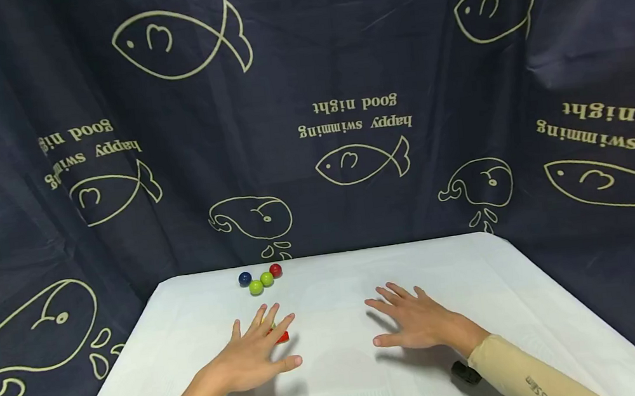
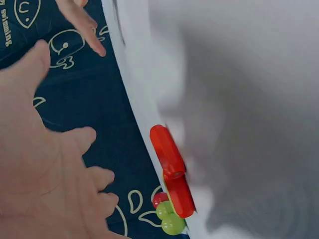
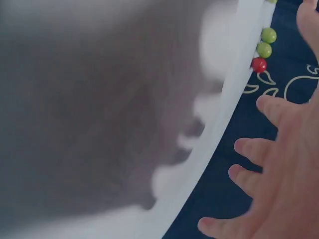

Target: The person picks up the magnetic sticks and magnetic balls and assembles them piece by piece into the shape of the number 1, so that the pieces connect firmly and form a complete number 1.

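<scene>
Both bare hands hover above the white table with fingers spread and nothing held. The left hand (image 1: 255,357) is at the left, nearest to a red object (image 1: 282,338) that it partly hides in the head view. In the left wrist view that red object (image 2: 168,152) shows as two long, rounded red pieces lying end to end; its kind is unclear. Across the table, the right hand (image 1: 415,321) stands apart from everything, casting a shadow on the white surface. Beyond the left hand sit a blue ball (image 1: 245,279), two green balls (image 1: 256,287) and a red ball (image 1: 275,270).
The white table (image 1: 341,323) ends at a dark blue curtain (image 1: 353,207) printed with fish and whales. The balls lie close to its far edge. A black band (image 1: 465,373) is at the right wrist, below the beige sleeve (image 1: 518,370).
</scene>
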